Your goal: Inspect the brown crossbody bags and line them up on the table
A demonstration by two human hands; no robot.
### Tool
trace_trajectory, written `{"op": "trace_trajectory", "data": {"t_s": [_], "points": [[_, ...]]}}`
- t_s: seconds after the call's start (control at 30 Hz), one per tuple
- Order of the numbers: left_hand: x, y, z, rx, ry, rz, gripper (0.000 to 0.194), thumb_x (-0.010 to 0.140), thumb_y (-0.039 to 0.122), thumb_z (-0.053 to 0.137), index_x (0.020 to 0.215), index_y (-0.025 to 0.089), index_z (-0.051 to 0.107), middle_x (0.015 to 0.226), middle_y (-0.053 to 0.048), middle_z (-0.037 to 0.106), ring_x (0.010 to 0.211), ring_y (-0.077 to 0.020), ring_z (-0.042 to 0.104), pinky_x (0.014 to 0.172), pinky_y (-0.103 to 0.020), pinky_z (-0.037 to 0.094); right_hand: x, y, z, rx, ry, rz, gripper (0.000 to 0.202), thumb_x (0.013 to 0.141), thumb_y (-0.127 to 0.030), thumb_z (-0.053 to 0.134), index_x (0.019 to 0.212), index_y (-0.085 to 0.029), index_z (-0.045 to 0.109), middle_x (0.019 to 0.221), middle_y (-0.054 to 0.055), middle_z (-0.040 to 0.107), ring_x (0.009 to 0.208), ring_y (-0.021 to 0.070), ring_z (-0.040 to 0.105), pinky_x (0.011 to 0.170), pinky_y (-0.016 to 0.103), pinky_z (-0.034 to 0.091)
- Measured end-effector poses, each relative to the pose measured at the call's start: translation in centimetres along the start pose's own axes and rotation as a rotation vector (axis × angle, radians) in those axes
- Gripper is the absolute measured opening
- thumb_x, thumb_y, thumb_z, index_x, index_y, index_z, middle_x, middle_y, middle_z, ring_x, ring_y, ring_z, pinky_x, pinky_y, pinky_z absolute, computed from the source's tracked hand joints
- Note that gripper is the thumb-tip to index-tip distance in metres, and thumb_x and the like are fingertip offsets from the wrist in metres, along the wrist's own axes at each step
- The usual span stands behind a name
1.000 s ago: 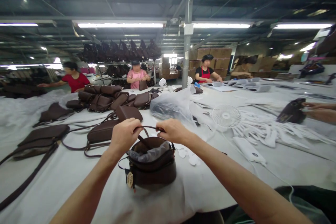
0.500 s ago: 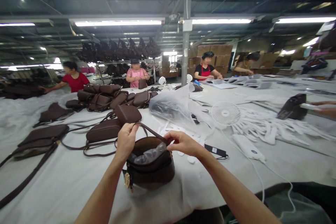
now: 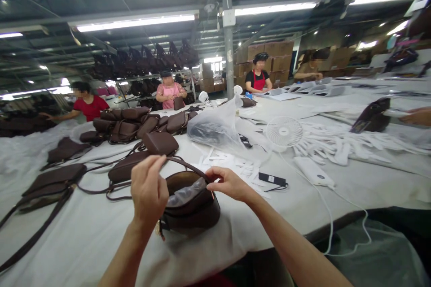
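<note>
A dark brown handbag (image 3: 198, 216) stands open-topped on the table in front of me, with crumpled clear plastic (image 3: 188, 192) inside it. My left hand (image 3: 148, 188) is closed at the bag's left side, its fingertips at the upper end of the bag's strap (image 3: 188, 166). My right hand (image 3: 229, 183) pinches the strap low down, beside the right rim of the bag. A gold charm (image 3: 157, 228) hangs at the bag's left side, partly hidden by my left wrist.
Several brown bags (image 3: 134, 161) with long straps lie to the left. Beyond the handbag are a clear plastic bag (image 3: 215, 128), white strips (image 3: 232, 166), a black tag (image 3: 272, 179) and a white fan (image 3: 284, 132) with a cable. Co-workers (image 3: 257, 76) stand across the table.
My left hand has moved a little left and turned, its back now more toward me. My right hand keeps its pinch on the strap. The camera view has shifted slightly.
</note>
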State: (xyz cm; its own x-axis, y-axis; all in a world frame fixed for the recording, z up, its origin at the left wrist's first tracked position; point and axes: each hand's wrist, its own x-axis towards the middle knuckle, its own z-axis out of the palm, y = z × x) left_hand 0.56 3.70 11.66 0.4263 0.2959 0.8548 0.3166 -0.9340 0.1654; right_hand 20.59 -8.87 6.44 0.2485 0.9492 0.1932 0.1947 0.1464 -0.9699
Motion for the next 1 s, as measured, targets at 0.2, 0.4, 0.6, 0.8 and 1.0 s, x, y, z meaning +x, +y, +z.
{"op": "trace_trajectory", "data": {"t_s": [0.2,0.4,0.6,0.8,1.0], "points": [[-3.1,5.1,1.1,0.019,-0.498,0.189,0.023,0.086,0.024,0.057,0.107,0.017,0.064,0.107,-0.011,0.068,0.096,-0.0288,0.060,0.084,-0.044,0.050,-1.0,0.2,0.7,0.129,-0.013,-0.025,0.027,0.067,-0.016,0.066,0.093,-0.017,0.067,0.083,0.000,0.065,0.072,0.0133,0.059,0.061,0.025,0.049],[-2.6,5.4,2.4,-0.066,-0.644,0.134,0.019,0.088,0.015,0.051,0.096,0.020,0.068,0.103,-0.007,0.070,0.101,-0.0249,0.061,0.092,-0.042,0.046,-1.6,0.4,0.8,0.252,-0.053,-0.057,0.034,0.068,-0.016,0.068,0.102,-0.017,0.066,0.097,0.003,0.068,0.087,0.0167,0.062,0.072,0.029,0.052],[-0.7,5.9,2.2,0.008,-0.794,0.196,0.014,0.086,0.017,0.054,0.088,0.020,0.068,0.099,-0.007,0.069,0.098,-0.0264,0.060,0.088,-0.042,0.045,-2.1,1.9,0.8,0.382,0.051,-0.054,0.055,0.065,-0.012,0.071,0.118,-0.022,0.058,0.105,0.003,0.063,0.100,0.0165,0.060,0.087,0.032,0.050],[-1.0,5.1,3.3,0.092,-0.735,0.149,0.026,0.086,0.010,0.049,0.107,0.020,0.062,0.100,-0.008,0.071,0.097,-0.0266,0.062,0.088,-0.042,0.043,-3.5,3.6,1.5,0.404,0.212,-0.026,0.047,0.068,-0.021,0.074,0.113,-0.023,0.061,0.113,0.006,0.064,0.105,0.0210,0.062,0.093,0.039,0.050],[-2.7,6.5,3.9,0.164,-0.620,0.152,0.038,0.081,0.001,0.041,0.109,0.018,0.060,0.101,-0.012,0.070,0.103,-0.0271,0.060,0.094,-0.047,0.040,-3.0,4.4,2.7,0.323,0.265,-0.092,0.028,0.070,-0.022,0.069,0.098,-0.022,0.067,0.094,0.002,0.070,0.094,0.0202,0.064,0.088,0.038,0.051]]}}
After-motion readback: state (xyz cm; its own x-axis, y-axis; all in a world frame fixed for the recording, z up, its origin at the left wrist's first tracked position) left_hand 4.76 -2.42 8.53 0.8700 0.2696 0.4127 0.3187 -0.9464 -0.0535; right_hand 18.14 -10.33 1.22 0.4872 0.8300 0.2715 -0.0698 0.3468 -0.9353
